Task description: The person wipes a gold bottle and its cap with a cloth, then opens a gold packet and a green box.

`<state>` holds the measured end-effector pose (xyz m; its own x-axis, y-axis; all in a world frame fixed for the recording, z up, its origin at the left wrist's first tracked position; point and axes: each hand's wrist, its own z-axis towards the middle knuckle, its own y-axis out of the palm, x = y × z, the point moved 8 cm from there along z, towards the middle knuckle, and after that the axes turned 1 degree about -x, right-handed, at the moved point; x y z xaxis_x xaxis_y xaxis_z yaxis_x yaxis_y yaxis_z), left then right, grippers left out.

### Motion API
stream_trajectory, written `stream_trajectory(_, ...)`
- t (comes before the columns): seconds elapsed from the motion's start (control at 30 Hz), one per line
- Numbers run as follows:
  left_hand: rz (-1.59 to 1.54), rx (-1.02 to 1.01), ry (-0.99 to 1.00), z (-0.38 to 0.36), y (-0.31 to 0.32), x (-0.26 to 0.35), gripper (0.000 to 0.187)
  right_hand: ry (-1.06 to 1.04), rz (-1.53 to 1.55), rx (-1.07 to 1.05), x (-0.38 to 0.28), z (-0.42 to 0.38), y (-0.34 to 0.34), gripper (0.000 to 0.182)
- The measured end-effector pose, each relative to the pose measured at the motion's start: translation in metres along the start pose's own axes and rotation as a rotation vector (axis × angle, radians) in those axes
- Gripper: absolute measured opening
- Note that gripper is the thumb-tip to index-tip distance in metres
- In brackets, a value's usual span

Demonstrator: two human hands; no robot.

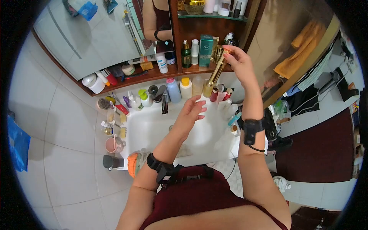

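My right hand is raised at the right end of the lower shelf, its fingers closed on the top of a long, shiny gold tube. The tube hangs tilted, its lower end near the bottles behind the sink. Over the white sink hovers my left hand, fingers apart and a little curled, holding nothing. Left of it is the dark faucet. A yellow-capped bottle and a blue bottle stand behind it on the sink's back edge.
The wooden shelf holds a green box and several bottles. A mirror is at the upper left. Small bottles and a pink cup line the sink's sides. An orange towel hangs at the right.
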<state>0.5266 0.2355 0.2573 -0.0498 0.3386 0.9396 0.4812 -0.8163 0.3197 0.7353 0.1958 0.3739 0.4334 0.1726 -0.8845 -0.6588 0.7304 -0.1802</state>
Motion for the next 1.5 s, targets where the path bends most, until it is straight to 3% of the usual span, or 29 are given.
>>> stream_trajectory(0.03,-0.020,0.014,0.008,0.000,0.000,0.003,0.049,0.074,0.194,-0.067,-0.007,-0.011,0.004,0.027)
stream_trajectory(0.13,-0.099,-0.096,0.019,-0.005,0.013,0.012,0.049,0.103,0.396,-0.199,-0.029,-0.038,0.013,0.026)
stream_trajectory(0.27,-0.156,-0.285,0.044,-0.019,0.033,0.021,0.041,0.117,0.471,-0.222,-0.040,-0.060,0.018,0.027)
stream_trajectory(1.3,-0.125,-0.232,0.069,-0.057,0.014,0.027,0.036,0.175,0.644,-0.183,-0.047,-0.091,0.054,0.036)
stream_trajectory(1.5,-0.104,-0.201,0.079,-0.053,0.010,0.027,0.036,0.226,0.671,-0.267,-0.038,-0.098,0.064,0.044)
